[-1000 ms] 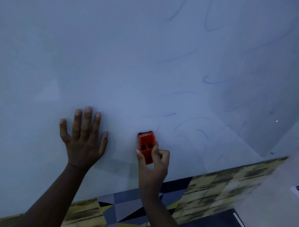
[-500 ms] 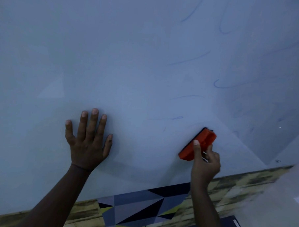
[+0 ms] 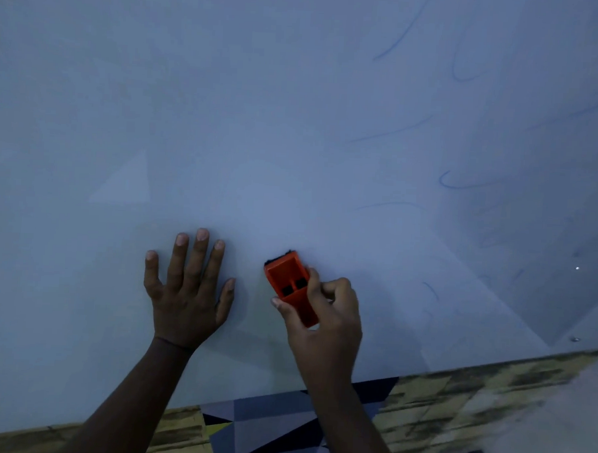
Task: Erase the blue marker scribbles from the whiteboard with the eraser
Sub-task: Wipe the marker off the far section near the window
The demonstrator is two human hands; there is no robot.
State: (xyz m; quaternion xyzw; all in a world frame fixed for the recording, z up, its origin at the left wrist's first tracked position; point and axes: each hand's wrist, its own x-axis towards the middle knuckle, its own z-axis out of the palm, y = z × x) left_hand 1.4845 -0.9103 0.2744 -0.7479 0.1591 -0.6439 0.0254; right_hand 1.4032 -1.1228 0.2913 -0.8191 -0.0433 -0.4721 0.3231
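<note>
A large whiteboard [image 3: 227, 120] fills most of the head view. Faint blue marker scribbles [image 3: 464, 182] run over its right half, with short strokes lower down near the bottom right. My right hand [image 3: 324, 316] grips an orange eraser [image 3: 290, 284] and holds it against the board's lower middle. My left hand [image 3: 188, 290] lies flat on the board just left of the eraser, fingers spread and straight.
Below the board's bottom edge lies a patterned floor [image 3: 282, 427] with grey, black and yellow triangles and worn yellowish tiles. A pale wall or panel [image 3: 556, 426] stands at the lower right corner.
My right hand swept the eraser from the lower middle out to the right, then back left next to my left hand. Scribbles near the lower middle have faded. My left hand stayed flat.
</note>
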